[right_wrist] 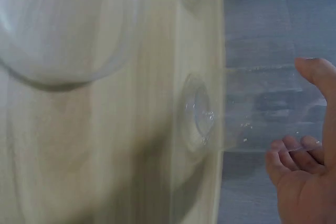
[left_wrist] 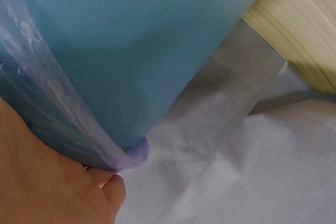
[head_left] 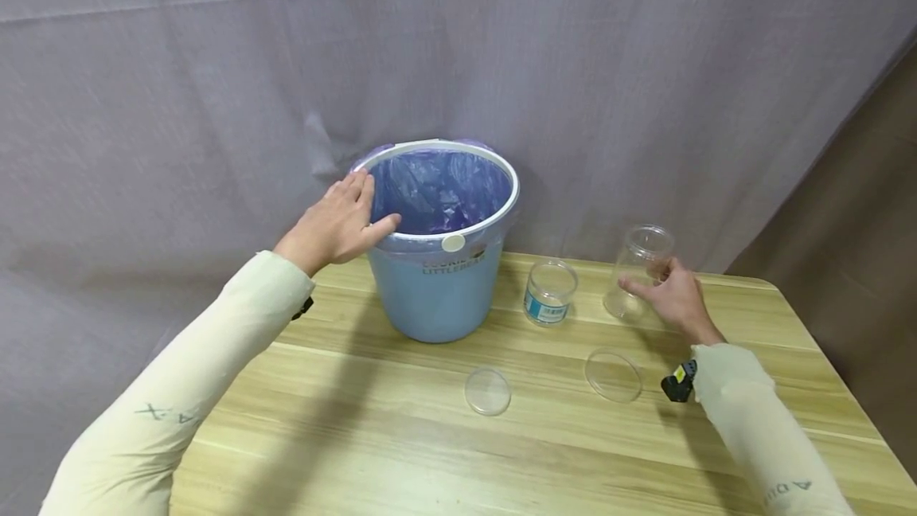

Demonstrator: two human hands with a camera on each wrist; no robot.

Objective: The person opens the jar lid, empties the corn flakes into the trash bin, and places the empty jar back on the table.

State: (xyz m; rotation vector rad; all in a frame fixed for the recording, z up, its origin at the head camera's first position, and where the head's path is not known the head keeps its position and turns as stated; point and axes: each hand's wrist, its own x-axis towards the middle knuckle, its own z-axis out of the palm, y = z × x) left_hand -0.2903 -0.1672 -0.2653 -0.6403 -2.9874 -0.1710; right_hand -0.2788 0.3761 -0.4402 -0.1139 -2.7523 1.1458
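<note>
A light blue trash bin (head_left: 440,297) with a white rim and a purple bag liner (head_left: 430,185) stands on the table. My left hand (head_left: 337,223) rests on the rim's left side, fingers fairly straight and thumb stretched along the near edge. Part of that hand (left_wrist: 58,182) touches the bag's edge in the left wrist view. Over on the right, my right hand (head_left: 673,297) grips a tall clear plastic jar (head_left: 630,265), thumb on one side and fingers on the other. The jar (right_wrist: 252,98) is upright and its top is uncovered.
A short clear jar (head_left: 550,293) with a blue label stands between the bin and the tall jar. Two clear round lids lie nearer: a smaller lid (head_left: 488,391) and a larger lid (head_left: 613,375). A grey curtain (head_left: 573,86) hangs behind the wooden table (head_left: 401,452).
</note>
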